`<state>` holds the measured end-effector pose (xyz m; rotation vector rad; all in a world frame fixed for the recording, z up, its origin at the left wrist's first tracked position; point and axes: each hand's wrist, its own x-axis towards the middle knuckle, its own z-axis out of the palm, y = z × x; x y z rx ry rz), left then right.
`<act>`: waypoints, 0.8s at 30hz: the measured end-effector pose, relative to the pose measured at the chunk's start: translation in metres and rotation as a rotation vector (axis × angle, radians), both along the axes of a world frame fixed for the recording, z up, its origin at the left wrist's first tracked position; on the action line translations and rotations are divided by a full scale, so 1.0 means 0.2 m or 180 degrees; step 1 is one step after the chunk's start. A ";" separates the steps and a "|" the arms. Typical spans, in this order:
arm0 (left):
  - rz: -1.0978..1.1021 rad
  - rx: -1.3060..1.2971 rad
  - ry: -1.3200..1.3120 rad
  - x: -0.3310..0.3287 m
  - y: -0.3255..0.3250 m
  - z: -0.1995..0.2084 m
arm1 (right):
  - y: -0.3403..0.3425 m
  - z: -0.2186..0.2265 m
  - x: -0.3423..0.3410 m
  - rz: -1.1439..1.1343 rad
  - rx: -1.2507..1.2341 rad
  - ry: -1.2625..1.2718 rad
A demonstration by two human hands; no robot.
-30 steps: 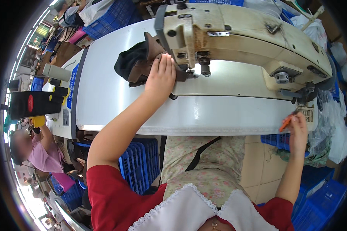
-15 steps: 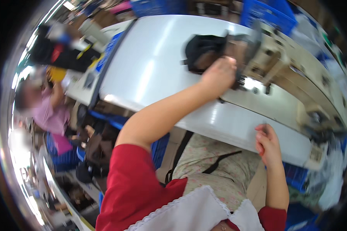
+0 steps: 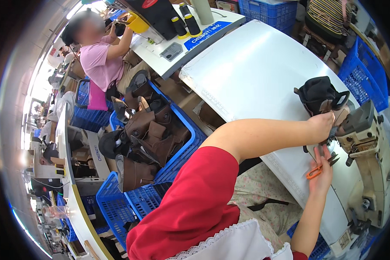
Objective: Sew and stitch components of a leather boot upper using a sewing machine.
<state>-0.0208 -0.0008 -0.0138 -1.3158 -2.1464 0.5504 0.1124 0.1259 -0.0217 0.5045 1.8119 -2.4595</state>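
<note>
My left hand (image 3: pixel 321 125) grips a black and tan shoe upper (image 3: pixel 320 96) that lies on the white sewing table (image 3: pixel 255 73), right at the needle of the beige sewing machine (image 3: pixel 370 147). My right hand (image 3: pixel 321 173) holds small orange thread snips (image 3: pixel 315 171), with their tips pointed at the needle area just below my left hand. Both my forearms reach up from my red sleeves.
A blue crate (image 3: pixel 177 151) of brown shoe uppers (image 3: pixel 149 136) stands to my left. Another worker in a pink top (image 3: pixel 100 60) sits at the neighbouring table with dark thread cones (image 3: pixel 185 18). More blue crates (image 3: pixel 273 11) stand behind the table.
My view has swung left, so the machine now sits at the right edge. My right hand has come up from the table's front edge to the needle with the snips.
</note>
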 end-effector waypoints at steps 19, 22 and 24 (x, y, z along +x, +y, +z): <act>-0.0558 -0.0270 -0.0352 -0.15 0.18 -0.02 | -0.11 -0.04 -0.18 -0.1108 -0.2130 0.0167; -0.0217 -0.0689 -0.0530 -0.17 0.21 -0.10 | -0.14 -0.12 -0.20 -0.1047 -0.2192 0.0170; -0.0233 -0.0638 -0.0481 -0.17 0.21 -0.09 | -0.12 -0.16 -0.18 -0.0871 -0.2101 0.0323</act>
